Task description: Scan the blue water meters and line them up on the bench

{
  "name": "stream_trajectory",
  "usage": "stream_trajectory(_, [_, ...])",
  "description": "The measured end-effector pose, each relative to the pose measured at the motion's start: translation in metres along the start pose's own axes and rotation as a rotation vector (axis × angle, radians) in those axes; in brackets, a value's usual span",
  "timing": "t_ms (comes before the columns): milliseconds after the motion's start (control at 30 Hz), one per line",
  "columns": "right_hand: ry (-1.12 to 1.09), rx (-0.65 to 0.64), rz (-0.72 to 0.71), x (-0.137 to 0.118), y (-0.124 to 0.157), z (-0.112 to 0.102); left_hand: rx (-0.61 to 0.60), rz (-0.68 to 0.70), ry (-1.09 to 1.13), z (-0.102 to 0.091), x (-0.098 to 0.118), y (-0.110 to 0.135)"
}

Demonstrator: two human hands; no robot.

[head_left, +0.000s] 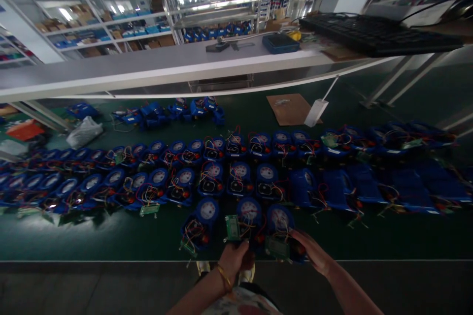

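Note:
Three blue meters with round white dials stand at the front of the green bench. My left hand [235, 259], with a gold bracelet at the wrist, is closed at the lower edge of the middle meter [250, 210]; its fingertips are partly hidden. A green circuit board [232, 228] hangs by wires on that meter. Fairly straight fingers of my right hand [312, 251] rest against the side of the right meter [280, 217], by its wires; the thumb is hidden. Another dark green board [277, 247] lies on its front. The left meter [207, 210] is untouched, its wires exposed.
Two long rows of similar blue meters [184, 177] cross the green bench [111, 241]. Behind them are a cardboard sheet [288, 108], a white box [317, 112] and a plastic bag [84, 132]. A raised shelf [148, 65] carries a black keyboard [373, 34].

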State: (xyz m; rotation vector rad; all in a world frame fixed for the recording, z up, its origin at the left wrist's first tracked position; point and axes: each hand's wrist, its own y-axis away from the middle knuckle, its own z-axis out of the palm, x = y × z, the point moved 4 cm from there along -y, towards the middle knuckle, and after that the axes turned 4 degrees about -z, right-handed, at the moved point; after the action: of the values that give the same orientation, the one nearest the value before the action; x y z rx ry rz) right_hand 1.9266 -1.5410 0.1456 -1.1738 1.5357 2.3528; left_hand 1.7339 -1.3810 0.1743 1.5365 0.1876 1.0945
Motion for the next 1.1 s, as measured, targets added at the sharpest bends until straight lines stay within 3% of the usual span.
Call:
stream_trajectory(100, [0.045, 0.02, 0.018, -0.004, 0.006, 0.0, -0.013, -0.01, -0.029, 0.005, 0.001, 0.008])
stream_trajectory(233, [0.161, 0.06, 0.019, -0.013, 0.02, -0.005, -0.129, -0.028, -0.158, -0.01, 0.015, 0.049])
stream_trajectory(333, [0.282, 0.112, -0.078, -0.018, 0.026, -0.013, -0.097, 0.104, -0.29, -0.052, 0.049, 0.084])
stream_trajectory(400, [0.314, 0.099, -0.135, -0.017, 0.025, -0.015, 0.135, 0.28, -0.347, -0.096, 0.081, 0.095])
stream_trajectory(467, [0.311, 0.094, -0.166, -0.014, 0.022, -0.015, 0.364, 0.402, -0.407, -0.137, 0.106, 0.09])
stream_trajectory(533, [0.289, 0.132, -0.194, -0.012, 0.02, -0.016, 0.428, 0.418, -0.472, -0.164, 0.116, 0.069])
stream_trajectory(633, [0.357, 0.312, -0.287, -0.018, 0.026, -0.018, 0.299, 0.362, -0.548, -0.175, 0.108, 0.029])
stream_trajectory(700, [0.581, 0.476, -0.462, -0.033, 0.04, -0.012, 0.236, 0.34, -0.577, -0.174, 0.098, 0.011])
stream_trajectory(767, [0.87, 0.551, -0.776, -0.056, 0.061, 0.013, 0.231, 0.336, -0.595, -0.174, 0.089, 0.002])
stream_trajectory(800, [0.998, 0.52, -0.971, -0.066, 0.072, 0.034, 0.23, 0.339, -0.6, -0.174, 0.085, 0.0])
stream_trajectory(867, [1.207, 0.345, -1.301, -0.078, 0.087, 0.085, 0.219, 0.347, -0.596, -0.174, 0.08, -0.002])
stream_trajectory(900, [1.312, 0.249, -1.389, -0.081, 0.09, 0.11, 0.212, 0.347, -0.588, -0.174, 0.078, -0.003])
stream_trajectory(933, [1.424, 0.16, -1.426, -0.081, 0.09, 0.133, 0.206, 0.344, -0.578, -0.173, 0.075, -0.004])
stream_trajectory(1000, [1.581, 0.036, -1.371, -0.079, 0.082, 0.168, 0.205, 0.334, -0.551, -0.17, 0.069, -0.008])
stream_trajectory(1100, [1.629, -0.028, -1.203, -0.076, 0.064, 0.189, 0.228, 0.333, -0.512, -0.161, 0.059, -0.011])
